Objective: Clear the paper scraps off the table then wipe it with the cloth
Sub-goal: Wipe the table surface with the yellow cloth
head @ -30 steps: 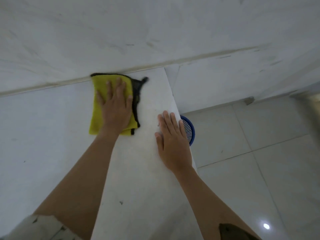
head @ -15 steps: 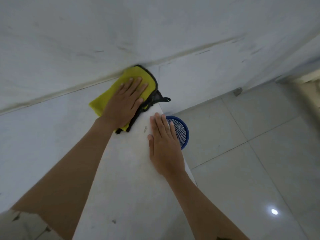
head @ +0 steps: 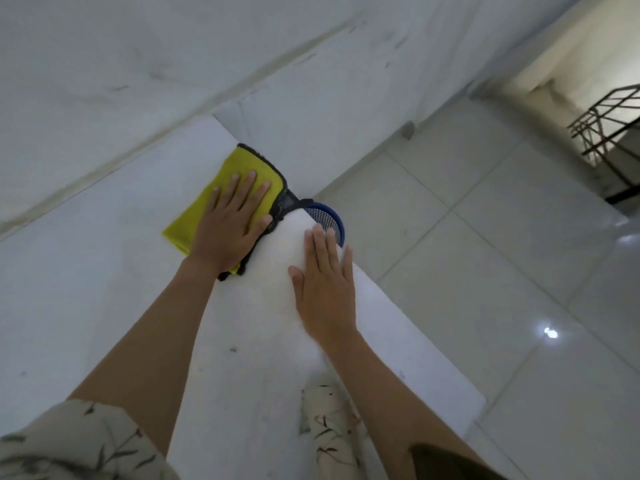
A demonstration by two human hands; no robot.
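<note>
Slid within the last 1 s from the wall seam to the table's (head: pixel 104 306) far corner above the blue basket (head: pixel 330 220), yellow cloth (head: pixel 239 174) pressed under flat left hand (head: pixel 232 226), right hand (head: pixel 325 289) flat and empty beside; no scraps visible, wiping apparently near its edge.

Home interior: white marble table (head: pixel 104 306), tiled floor (head: pixel 485 271), stair railing (head: pixel 609 129).
</note>
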